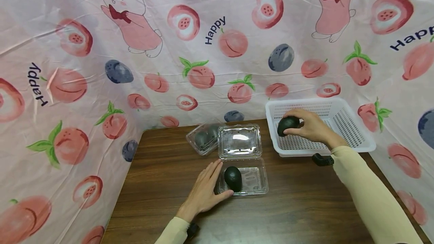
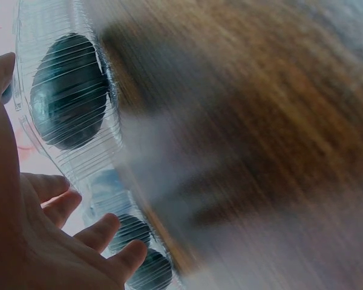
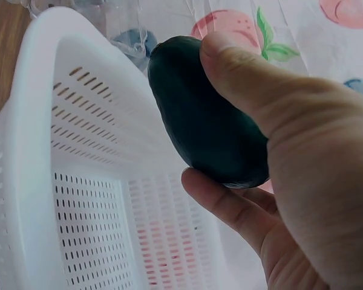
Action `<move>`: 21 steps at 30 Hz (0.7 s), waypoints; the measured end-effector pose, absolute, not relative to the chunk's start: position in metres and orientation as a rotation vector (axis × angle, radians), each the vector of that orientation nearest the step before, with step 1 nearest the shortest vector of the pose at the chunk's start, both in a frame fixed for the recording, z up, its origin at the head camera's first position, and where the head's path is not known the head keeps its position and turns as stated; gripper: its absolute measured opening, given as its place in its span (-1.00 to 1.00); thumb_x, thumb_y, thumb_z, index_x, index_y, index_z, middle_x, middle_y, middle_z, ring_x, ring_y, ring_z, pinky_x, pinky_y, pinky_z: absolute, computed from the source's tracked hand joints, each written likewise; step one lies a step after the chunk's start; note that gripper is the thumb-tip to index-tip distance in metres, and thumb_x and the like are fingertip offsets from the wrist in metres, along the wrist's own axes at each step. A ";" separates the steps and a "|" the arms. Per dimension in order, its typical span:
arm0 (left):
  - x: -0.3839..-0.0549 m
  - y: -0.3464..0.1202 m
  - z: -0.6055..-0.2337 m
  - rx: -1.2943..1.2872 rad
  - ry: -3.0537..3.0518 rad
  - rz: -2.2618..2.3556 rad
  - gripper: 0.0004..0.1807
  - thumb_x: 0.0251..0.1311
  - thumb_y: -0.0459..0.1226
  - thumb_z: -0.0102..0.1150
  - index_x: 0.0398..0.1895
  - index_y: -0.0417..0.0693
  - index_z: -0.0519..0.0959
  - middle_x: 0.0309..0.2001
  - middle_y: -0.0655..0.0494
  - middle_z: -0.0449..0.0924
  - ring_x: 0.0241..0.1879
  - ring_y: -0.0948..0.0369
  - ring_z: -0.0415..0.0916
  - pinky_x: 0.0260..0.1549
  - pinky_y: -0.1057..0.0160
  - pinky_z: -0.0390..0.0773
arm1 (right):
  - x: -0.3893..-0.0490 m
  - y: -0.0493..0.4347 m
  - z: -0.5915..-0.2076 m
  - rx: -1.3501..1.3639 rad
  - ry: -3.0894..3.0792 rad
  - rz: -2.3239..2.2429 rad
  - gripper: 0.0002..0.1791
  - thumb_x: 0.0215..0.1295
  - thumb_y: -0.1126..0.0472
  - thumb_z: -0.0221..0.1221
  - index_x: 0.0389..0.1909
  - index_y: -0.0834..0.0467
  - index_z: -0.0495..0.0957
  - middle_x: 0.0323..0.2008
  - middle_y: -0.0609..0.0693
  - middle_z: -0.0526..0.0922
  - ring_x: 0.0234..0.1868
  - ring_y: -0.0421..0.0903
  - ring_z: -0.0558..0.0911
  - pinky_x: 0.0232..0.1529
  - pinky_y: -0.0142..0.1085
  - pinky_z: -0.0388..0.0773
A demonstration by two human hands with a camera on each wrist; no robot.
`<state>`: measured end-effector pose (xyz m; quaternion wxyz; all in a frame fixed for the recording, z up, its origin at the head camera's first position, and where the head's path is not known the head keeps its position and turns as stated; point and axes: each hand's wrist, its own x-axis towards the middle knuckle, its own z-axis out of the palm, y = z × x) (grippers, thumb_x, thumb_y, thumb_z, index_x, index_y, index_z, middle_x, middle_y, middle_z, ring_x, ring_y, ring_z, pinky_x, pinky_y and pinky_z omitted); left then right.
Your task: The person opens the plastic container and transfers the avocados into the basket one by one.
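Green avocado [image 3: 196, 121], long axis slanting, in right hand [image 1: 312, 126]

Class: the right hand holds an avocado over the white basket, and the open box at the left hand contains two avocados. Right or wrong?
Wrong on the count: the open box contains one avocado, not two, as the head view shows. The rest stands.

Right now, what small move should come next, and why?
Probably the right hand should carry its held avocado to the open clear box: another avocado lies there with bare space beside it, and the left hand is beside that box.
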<state>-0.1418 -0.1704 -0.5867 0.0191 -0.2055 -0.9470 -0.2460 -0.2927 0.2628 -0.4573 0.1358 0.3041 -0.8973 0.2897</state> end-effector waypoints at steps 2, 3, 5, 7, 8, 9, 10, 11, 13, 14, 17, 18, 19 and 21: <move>-0.142 -0.170 -0.587 -0.639 -2.942 -0.763 0.22 0.37 0.37 0.41 0.85 -0.11 0.16 0.83 -0.12 0.18 0.78 -0.30 0.18 0.69 -0.44 0.27 | -0.295 0.265 -0.458 0.861 -2.606 0.861 -0.42 0.09 0.22 0.75 0.15 0.14 0.79 0.09 0.14 0.86 0.08 0.10 0.79 -0.05 -0.20 0.81; -0.142 -0.170 -0.587 -0.639 -2.942 -0.766 0.22 0.37 0.36 0.41 0.85 -0.11 0.16 0.83 -0.12 0.18 0.78 -0.30 0.18 0.69 -0.45 0.27 | -0.296 0.266 -0.458 0.852 -2.605 0.880 -0.42 0.09 0.24 0.75 0.16 0.15 0.79 0.10 0.15 0.86 0.07 0.11 0.79 -0.06 -0.21 0.81; -0.142 -0.170 -0.586 -0.639 -2.944 -0.770 0.22 0.37 0.37 0.41 0.85 -0.11 0.16 0.83 -0.13 0.17 0.78 -0.30 0.18 0.68 -0.45 0.27 | -0.298 0.267 -0.458 0.833 -2.598 0.905 -0.42 0.09 0.25 0.74 0.16 0.14 0.80 0.10 0.16 0.86 0.05 0.11 0.78 -0.08 -0.24 0.81; -0.142 -0.170 -0.586 -0.636 -2.947 -0.778 0.22 0.37 0.37 0.41 0.85 -0.10 0.15 0.83 -0.13 0.17 0.78 -0.30 0.17 0.68 -0.46 0.27 | -0.300 0.269 -0.458 0.821 -2.587 0.927 -0.43 0.11 0.26 0.73 0.17 0.14 0.80 0.09 0.17 0.86 0.03 0.10 0.78 -0.07 -0.28 0.79; -0.142 -0.170 -0.586 -0.634 -2.947 -0.780 0.22 0.37 0.37 0.40 0.85 -0.09 0.15 0.83 -0.12 0.16 0.78 -0.30 0.17 0.68 -0.46 0.27 | -0.301 0.269 -0.458 0.812 -2.581 0.936 -0.43 0.11 0.27 0.73 0.17 0.14 0.80 0.09 0.17 0.86 0.02 0.11 0.78 -0.06 -0.29 0.76; -0.142 -0.170 -0.586 -0.633 -2.949 -0.782 0.22 0.37 0.37 0.40 0.85 -0.09 0.14 0.83 -0.12 0.16 0.78 -0.30 0.17 0.68 -0.46 0.27 | -0.302 0.270 -0.458 0.803 -2.580 0.940 -0.43 0.12 0.26 0.73 0.18 0.14 0.80 0.10 0.17 0.87 0.02 0.10 0.78 -0.04 -0.27 0.75; -0.142 -0.170 -0.586 -0.632 -2.951 -0.782 0.22 0.37 0.37 0.40 0.86 -0.09 0.14 0.83 -0.12 0.16 0.78 -0.30 0.17 0.68 -0.46 0.27 | -0.303 0.270 -0.458 0.794 -2.583 0.940 -0.43 0.12 0.26 0.72 0.18 0.14 0.80 0.10 0.17 0.87 0.01 0.10 0.79 -0.03 -0.29 0.72; -0.142 -0.170 -0.586 -0.630 -2.953 -0.782 0.22 0.37 0.38 0.40 0.86 -0.09 0.14 0.83 -0.11 0.16 0.78 -0.30 0.17 0.68 -0.46 0.27 | -0.304 0.271 -0.458 0.783 -2.590 0.948 -0.43 0.14 0.25 0.72 0.19 0.14 0.80 0.11 0.17 0.87 0.02 0.10 0.79 -0.01 -0.29 0.69; -0.142 -0.170 -0.587 -0.629 -2.957 -0.779 0.23 0.38 0.38 0.39 0.86 -0.08 0.13 0.84 -0.11 0.15 0.78 -0.29 0.17 0.68 -0.45 0.27 | -0.306 0.272 -0.459 0.761 -2.608 0.957 -0.42 0.15 0.24 0.71 0.21 0.15 0.79 0.12 0.19 0.87 0.02 0.11 0.79 0.02 -0.27 0.64; -0.142 -0.171 -0.587 -0.629 -2.958 -0.778 0.23 0.38 0.39 0.39 0.86 -0.07 0.13 0.84 -0.10 0.15 0.79 -0.29 0.17 0.68 -0.45 0.27 | -0.307 0.273 -0.459 0.747 -2.620 0.963 -0.42 0.16 0.24 0.71 0.22 0.15 0.79 0.13 0.19 0.87 0.01 0.12 0.78 0.02 -0.24 0.64; -0.142 -0.171 -0.587 -0.631 -2.957 -0.776 0.23 0.38 0.38 0.39 0.86 -0.08 0.13 0.83 -0.11 0.15 0.78 -0.29 0.17 0.68 -0.46 0.27 | -0.312 0.275 -0.460 0.711 -2.662 0.985 -0.42 0.20 0.22 0.70 0.25 0.16 0.78 0.15 0.22 0.85 0.03 0.14 0.76 0.04 -0.16 0.64; -0.142 -0.171 -0.587 -0.631 -2.956 -0.774 0.23 0.37 0.38 0.39 0.86 -0.08 0.13 0.83 -0.12 0.15 0.78 -0.29 0.17 0.68 -0.45 0.27 | -0.313 0.276 -0.461 0.699 -2.675 0.991 -0.42 0.20 0.22 0.69 0.25 0.17 0.78 0.16 0.24 0.85 0.04 0.15 0.76 0.04 -0.13 0.65; -0.142 -0.171 -0.587 -0.632 -2.954 -0.774 0.23 0.37 0.38 0.39 0.86 -0.08 0.13 0.83 -0.12 0.16 0.78 -0.29 0.17 0.68 -0.46 0.27 | -0.315 0.277 -0.462 0.684 -2.692 0.999 -0.42 0.22 0.21 0.68 0.27 0.17 0.77 0.17 0.24 0.84 0.05 0.15 0.76 0.05 -0.09 0.66; -0.143 -0.171 -0.587 -0.633 -2.952 -0.774 0.23 0.37 0.38 0.40 0.86 -0.08 0.13 0.83 -0.12 0.16 0.78 -0.29 0.18 0.68 -0.45 0.28 | -0.318 0.278 -0.464 0.657 -2.719 1.016 -0.42 0.25 0.20 0.67 0.29 0.18 0.76 0.21 0.26 0.82 0.09 0.18 0.75 0.08 -0.02 0.67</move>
